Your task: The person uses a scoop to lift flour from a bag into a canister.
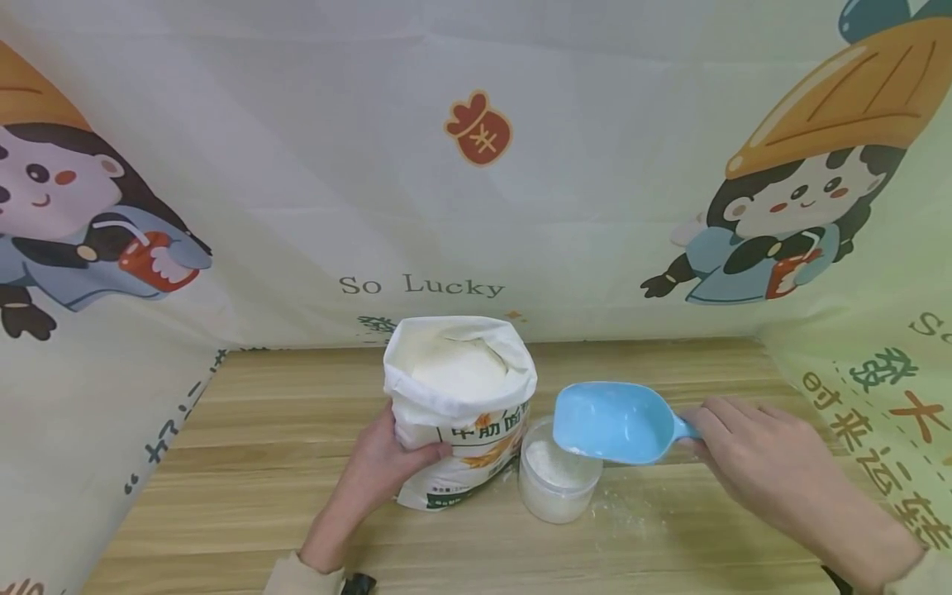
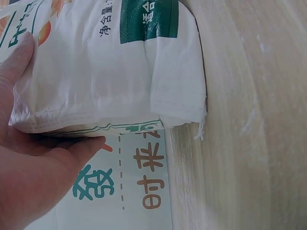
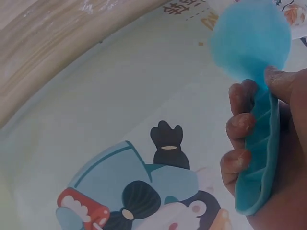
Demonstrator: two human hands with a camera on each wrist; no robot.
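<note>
An upright white bag of flour (image 1: 476,463) has its top rolled open, with white flour (image 1: 459,368) showing inside. My left hand (image 1: 390,454) grips the bag's left side; in the left wrist view the thumb lies on the printed front and the other fingers (image 2: 79,148) go round the edge. My right hand (image 1: 759,450) holds a light blue scoop (image 1: 621,421) by its handle, fingers curled round it in the right wrist view. The scoop's bowl looks empty apart from slight white traces and overlaps the rim of a clear round jar (image 1: 558,500) containing white powder.
Spilled flour (image 1: 625,516) dusts the wooden tabletop (image 1: 245,479) right of the jar. A printed cloth (image 1: 312,165) with cartoon figures rises behind the table and along both sides. A small black object (image 1: 359,584) shows by the left sleeve.
</note>
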